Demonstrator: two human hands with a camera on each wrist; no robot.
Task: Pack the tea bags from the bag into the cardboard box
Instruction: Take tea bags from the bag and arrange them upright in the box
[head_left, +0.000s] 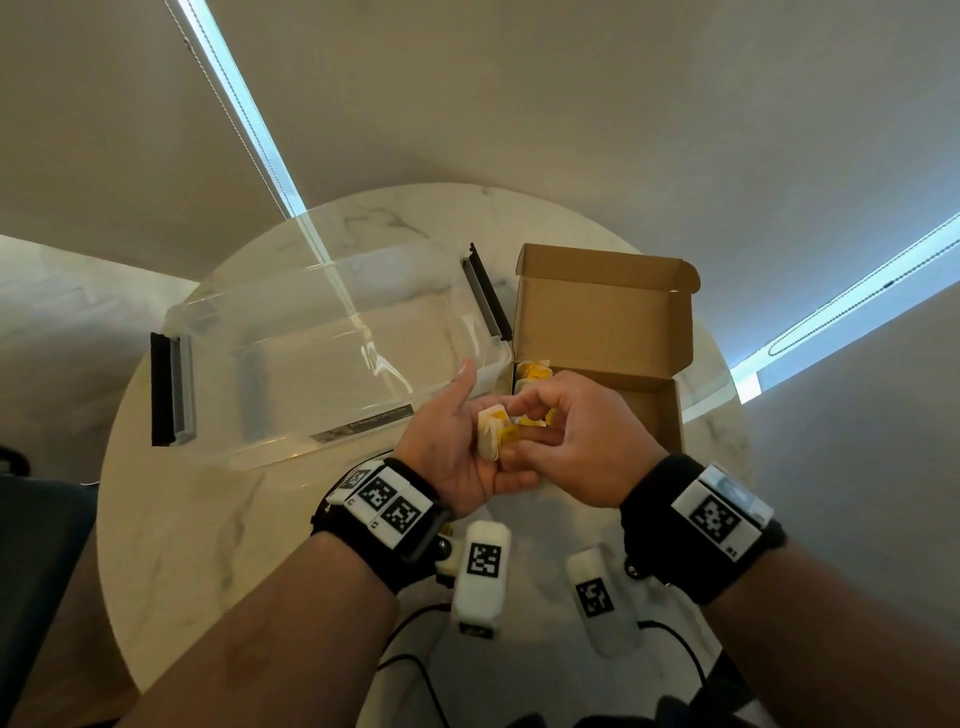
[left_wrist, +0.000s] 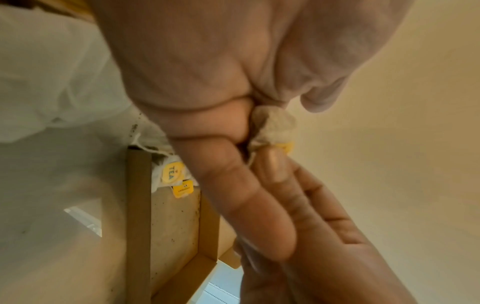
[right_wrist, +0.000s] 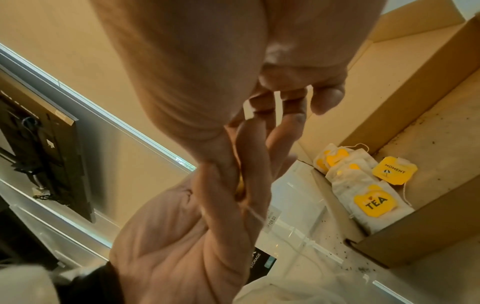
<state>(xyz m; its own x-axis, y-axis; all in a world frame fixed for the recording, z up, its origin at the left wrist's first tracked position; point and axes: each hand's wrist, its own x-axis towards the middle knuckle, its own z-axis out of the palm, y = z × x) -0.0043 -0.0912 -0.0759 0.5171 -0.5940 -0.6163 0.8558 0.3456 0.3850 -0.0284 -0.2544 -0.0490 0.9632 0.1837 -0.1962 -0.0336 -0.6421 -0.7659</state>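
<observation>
My left hand (head_left: 457, 452) cradles a small stack of tea bags (head_left: 496, 431) just beside the cardboard box (head_left: 670, 410), and my right hand (head_left: 566, 441) pinches one of them. I reckon tangled strings could drag out extra bags and drop them on the tabletop (head_left: 208, 519).

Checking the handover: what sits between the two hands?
Tea bags with yellow tags, resting in the left hand and pinched by the right hand; the head view shows it best.

counter (head_left: 171, 519): carries the bin and the cardboard box
bin (head_left: 322, 358): left of the box, touching it
cardboard box (head_left: 605, 317): right, lid open
tea bags (right_wrist: 363, 185): in the box's near-left corner
</observation>
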